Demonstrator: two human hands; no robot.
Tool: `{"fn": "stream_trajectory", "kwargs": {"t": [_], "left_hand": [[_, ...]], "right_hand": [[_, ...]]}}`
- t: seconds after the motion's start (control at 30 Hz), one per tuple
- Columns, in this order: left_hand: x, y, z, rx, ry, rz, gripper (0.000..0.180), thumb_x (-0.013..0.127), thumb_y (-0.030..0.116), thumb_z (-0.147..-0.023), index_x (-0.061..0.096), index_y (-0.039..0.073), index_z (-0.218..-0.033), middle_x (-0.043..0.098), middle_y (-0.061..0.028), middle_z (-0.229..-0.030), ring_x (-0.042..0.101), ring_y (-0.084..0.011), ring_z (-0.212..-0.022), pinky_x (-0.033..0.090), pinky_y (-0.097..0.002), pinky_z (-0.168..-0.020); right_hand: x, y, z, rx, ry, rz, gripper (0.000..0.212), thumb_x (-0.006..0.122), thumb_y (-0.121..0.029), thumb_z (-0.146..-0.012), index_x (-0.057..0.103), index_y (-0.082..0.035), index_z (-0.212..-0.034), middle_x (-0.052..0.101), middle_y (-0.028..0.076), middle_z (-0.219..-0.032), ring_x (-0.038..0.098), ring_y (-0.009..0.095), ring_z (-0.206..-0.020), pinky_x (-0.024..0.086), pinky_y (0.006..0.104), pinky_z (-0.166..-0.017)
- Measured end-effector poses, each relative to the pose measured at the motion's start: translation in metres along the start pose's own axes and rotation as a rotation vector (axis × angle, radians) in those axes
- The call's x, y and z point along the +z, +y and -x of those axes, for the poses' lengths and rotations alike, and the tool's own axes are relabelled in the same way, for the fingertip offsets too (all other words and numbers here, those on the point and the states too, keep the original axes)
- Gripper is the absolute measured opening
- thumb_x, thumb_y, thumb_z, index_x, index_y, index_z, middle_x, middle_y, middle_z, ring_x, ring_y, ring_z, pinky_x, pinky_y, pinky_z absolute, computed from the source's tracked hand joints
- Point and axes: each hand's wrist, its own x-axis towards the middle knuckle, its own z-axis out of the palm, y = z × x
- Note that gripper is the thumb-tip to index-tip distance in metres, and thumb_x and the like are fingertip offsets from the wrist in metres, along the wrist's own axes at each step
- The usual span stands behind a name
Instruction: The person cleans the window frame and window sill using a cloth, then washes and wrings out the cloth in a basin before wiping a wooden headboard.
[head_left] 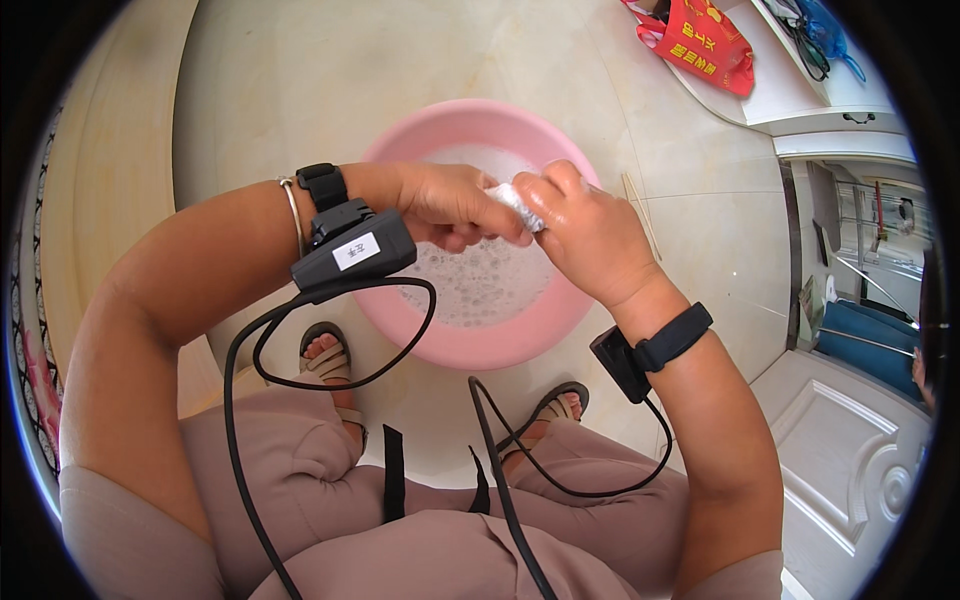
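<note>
A pink basin (455, 345) of soapy water (470, 285) stands on the floor between my feet. Over it my left hand (455, 205) and my right hand (585, 225) meet, both closed on a small white cloth (516, 206). The cloth is bunched up, so its kind cannot be made out. My left thumb lies along its near side, and my right fingers curl round its other end. Wet suds shine on my right hand. Bubbles float on the water below.
Black cables (235, 400) loop from the devices strapped to my wrists. A pale wooden bench (120, 130) runs along the left. At the upper right a red bag (700, 45) rests on a white cabinet (790, 95). Thin sticks (642, 215) lie right of the basin.
</note>
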Motion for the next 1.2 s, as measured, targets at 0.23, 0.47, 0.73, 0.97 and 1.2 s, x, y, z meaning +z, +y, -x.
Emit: {"fn": "stream_trajectory", "kwargs": {"t": [0.23,0.47,0.73,0.97,1.2], "left_hand": [[0.004,-0.006,0.012,0.714,0.539,-0.686,0.070,0.071,0.014,-0.082,0.035,0.006,-0.141,0.053,-0.0135,-0.121,0.059,-0.0270,-0.105,0.049,-0.0378,-0.095],[0.016,0.004,0.010,1.159,0.793,-1.447,0.065,0.067,0.005,-0.077,0.043,0.012,-0.137,0.050,-0.0098,-0.129,0.051,-0.0287,-0.119,0.046,-0.0393,-0.096],[0.015,0.004,0.019,1.137,0.744,-1.712,0.030,0.066,0.022,-0.072,0.061,0.016,-0.100,0.060,-0.0026,-0.098,0.059,-0.0246,-0.092,0.050,-0.0345,-0.075],[0.030,0.020,0.020,0.382,0.557,-1.839,0.016,0.063,0.012,-0.075,0.067,0.010,-0.090,0.068,-0.0067,-0.081,0.068,-0.0264,-0.078,0.054,-0.0375,-0.067],[0.034,0.010,0.010,0.298,0.610,-1.437,0.010,0.067,0.009,-0.071,0.064,0.008,-0.080,0.066,-0.0098,-0.071,0.065,-0.0306,-0.069,0.051,-0.0409,-0.059]], "right_hand": [[-0.004,0.012,-0.010,0.686,-0.088,-1.189,0.025,0.065,-0.028,-0.088,0.057,-0.008,-0.100,0.055,0.004,-0.077,0.049,0.010,-0.054,0.036,0.0241,-0.041],[-0.020,0.005,-0.015,0.888,-0.569,-2.240,0.022,0.060,-0.026,-0.090,0.055,-0.005,-0.093,0.046,-0.001,-0.069,0.031,0.001,-0.046,0.020,0.0157,-0.036],[-0.036,-0.021,-0.021,0.906,-0.760,-1.925,0.012,0.066,-0.012,-0.080,0.054,-0.009,-0.083,0.035,-0.009,-0.058,0.024,0.001,-0.043,0.015,0.0177,-0.037],[-0.013,-0.037,-0.023,0.971,-0.593,-1.498,0.011,0.066,-0.010,-0.079,0.056,-0.012,-0.084,0.037,-0.006,-0.060,0.025,0.004,-0.044,0.017,0.0237,-0.039],[0.008,-0.034,-0.011,0.517,-0.029,-0.672,0.020,0.056,-0.003,-0.078,0.050,0.004,-0.095,0.064,0.026,-0.077,0.065,0.037,-0.067,0.051,0.0410,-0.057]]}}
